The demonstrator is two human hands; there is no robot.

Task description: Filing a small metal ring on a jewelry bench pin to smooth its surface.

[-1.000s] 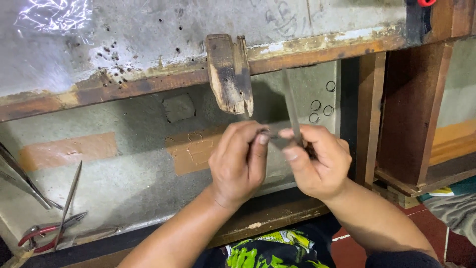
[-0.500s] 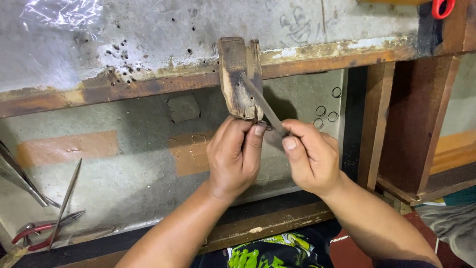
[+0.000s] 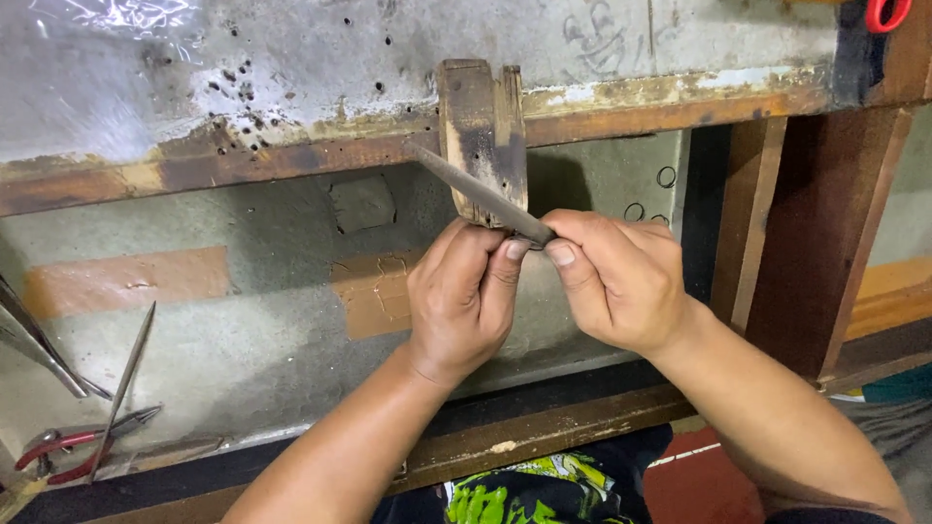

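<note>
Worn, grey and pitted, a bench top (image 3: 291,58) fills the upper part of the frame, edged by a rusty brown wooden rail (image 3: 243,165) with a recessed grey shelf (image 3: 194,320) below it. At upper centre a dark wooden peg (image 3: 482,136) sticks out over the rail. Just under it, at centre, both hands meet. The right hand (image 3: 621,281) pinches the near end of a slim grey file (image 3: 481,194) between thumb and curled fingers; the file slants up to the left across the peg's face, its handle end hidden inside the grip. The left hand (image 3: 466,301) has its fingers pressed together and its thumb tip set against the file's lower end; whether something small sits between the fingertips cannot be made out. At lower left, red-handled pliers (image 3: 68,446) and a second thin file (image 3: 121,388) lie on the shelf, partly cut off by the frame edge. A red handle (image 3: 885,12) is cropped at the upper right corner.
</note>
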